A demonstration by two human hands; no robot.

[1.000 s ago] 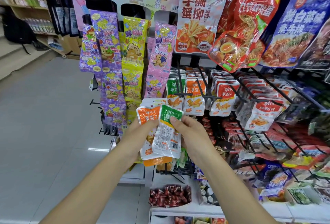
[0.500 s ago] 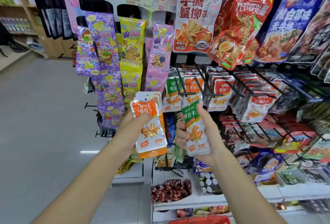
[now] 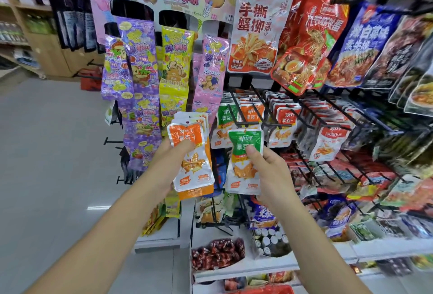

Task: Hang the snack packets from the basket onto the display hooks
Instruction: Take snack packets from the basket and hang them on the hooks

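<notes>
Packet (image 3: 244, 165) held just under display hook (image 3: 235, 108)

The green packet is pinched in the right hand (image 3: 269, 176), close below the hook; orange packets (image 3: 189, 151) are gripped in the left hand (image 3: 171, 160). If the hang hole is missed, the packet may be dropped.
</notes>
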